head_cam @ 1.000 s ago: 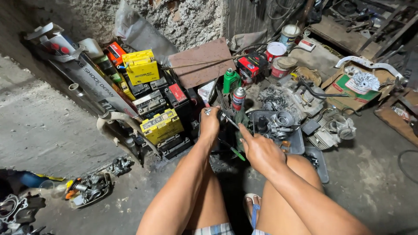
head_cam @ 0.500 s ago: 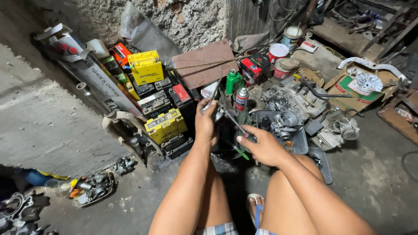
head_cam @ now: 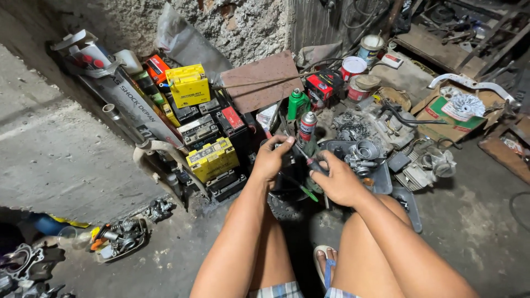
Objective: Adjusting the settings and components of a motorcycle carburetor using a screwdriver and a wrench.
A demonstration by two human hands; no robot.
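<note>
On the cluttered concrete floor (head_cam: 83,165) our right hand (head_cam: 339,179) grips a red-handled screwdriver (head_cam: 309,160) — our left hand (head_cam: 271,160) pinches a small dark metal part (head_cam: 287,150).

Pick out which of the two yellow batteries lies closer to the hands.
The lower yellow battery, just beside the left hand. The other yellow battery sits higher in the pile, nearer the wall.
</note>
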